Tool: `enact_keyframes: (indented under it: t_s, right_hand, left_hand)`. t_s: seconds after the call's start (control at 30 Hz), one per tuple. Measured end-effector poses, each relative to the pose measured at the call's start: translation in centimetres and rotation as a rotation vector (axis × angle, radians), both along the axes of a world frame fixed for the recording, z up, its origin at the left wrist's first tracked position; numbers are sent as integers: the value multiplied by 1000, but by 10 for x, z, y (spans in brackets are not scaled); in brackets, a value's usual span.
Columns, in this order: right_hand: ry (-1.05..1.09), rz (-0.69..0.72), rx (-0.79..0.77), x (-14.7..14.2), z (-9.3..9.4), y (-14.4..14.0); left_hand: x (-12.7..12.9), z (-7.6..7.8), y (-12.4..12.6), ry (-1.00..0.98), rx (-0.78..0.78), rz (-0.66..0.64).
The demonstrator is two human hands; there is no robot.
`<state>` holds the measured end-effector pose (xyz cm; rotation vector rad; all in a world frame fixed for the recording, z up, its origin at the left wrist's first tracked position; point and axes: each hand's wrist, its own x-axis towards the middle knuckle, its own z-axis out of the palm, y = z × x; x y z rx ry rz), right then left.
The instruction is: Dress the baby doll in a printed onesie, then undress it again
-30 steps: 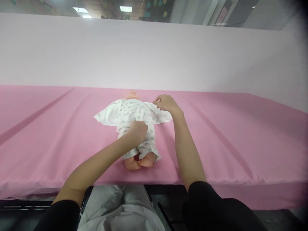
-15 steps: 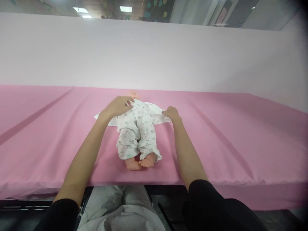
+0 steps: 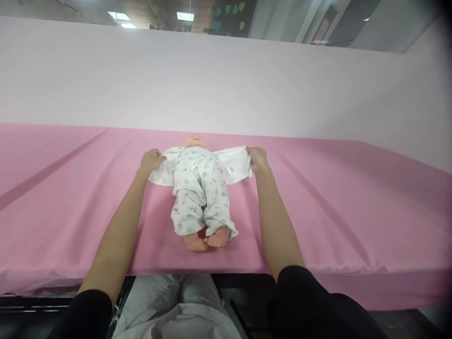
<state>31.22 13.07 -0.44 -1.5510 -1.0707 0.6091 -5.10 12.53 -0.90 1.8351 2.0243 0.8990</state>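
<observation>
My left hand (image 3: 151, 160) is pinched shut on the outer edge of the left white sleeve flap (image 3: 161, 172) of the printed white cotton baby garment (image 3: 199, 188), and my right hand (image 3: 258, 159) is closed the same way on the end of the right white sleeve flap (image 3: 235, 165). I see both flaps drawn out sideways, lying flat on the cloth. The garment is on a small pink plastic baby doll (image 3: 197, 197) that lies on its back in the middle of the worktop, head (image 3: 194, 140) pointing away from me and bare feet (image 3: 206, 241) pointing toward me.

The doll rests on the smooth pink cloth-covered worktop (image 3: 353, 207). Its feet sit near the front edge of the worktop, where the cloth rolls over and drops out of my sight. The head lies just short of the back edge, where the pink cloth meets a pale pink upright backdrop (image 3: 226, 84).

To the left of my left hand I have a wide stretch of bare pink cloth, crossed by a long shallow crease (image 3: 49, 172) running toward the front. To the right of my right hand the cloth runs equally bare out to the far corner. My forearms flank the doll on either side without touching its legs. Below the front edge I see my light grey trousers (image 3: 173, 306) and black sleeves (image 3: 310, 301).
</observation>
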Motion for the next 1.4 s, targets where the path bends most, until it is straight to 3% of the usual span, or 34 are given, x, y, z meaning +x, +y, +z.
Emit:
enact_keyframes:
  t_s: [0.07,0.1,0.17,0.27,0.33,0.5,0.6,0.67,0.73,0.87,0.97,1.07,1.13,1.2,1.3,1.4]
  right_hand:
    - [89,-24,57,-25,14,-8]
    - [68,40,80,-39,20,-14]
    - [-68,292,120,-67,29,-28]
    - [-318,794,-61,-94,35,-47]
    - [-411,927,-164,-98,36,-54]
    - [-382,1005,-240,-87,40,-56]
    - [-334,1047,-276,-83,42,-56]
    - [-341,1051,-304,-83,42,-57]
    - [-364,1050,-321,-83,42,-57]
    - [-402,1068,-331,-82,42,-58]
    - [-384,981,-282,-83,42,-54]
    - [-329,732,-137,-89,37,-37]
    - [-338,532,-39,-97,33,-17]
    - [-421,399,-9,-107,28,5]
    - [-628,332,-101,-122,24,29]
    - [-790,290,-154,-133,25,39]
  left_hand:
    - [5,13,-4,-261,-28,-37]
    - [11,20,-7,-402,-47,-73]
    - [27,33,-15,-669,-65,-183]
    - [59,44,-30,-837,-38,-357]
    - [77,46,-40,-779,-56,-420]
    - [95,42,-52,-419,-68,-579]
    - [91,41,-48,-278,113,-474]
    - [87,40,-45,-164,223,-338]
    - [84,36,-43,-39,186,-260]
    - [86,26,-40,155,39,-300]
    - [91,26,-36,82,156,-250]
    - [98,31,-32,-108,273,-209]
    - [102,33,-32,-125,241,-287]
    - [105,33,-34,-37,140,-450]
    - [99,36,-38,84,23,-656]
    - [88,45,-31,71,-45,-734]
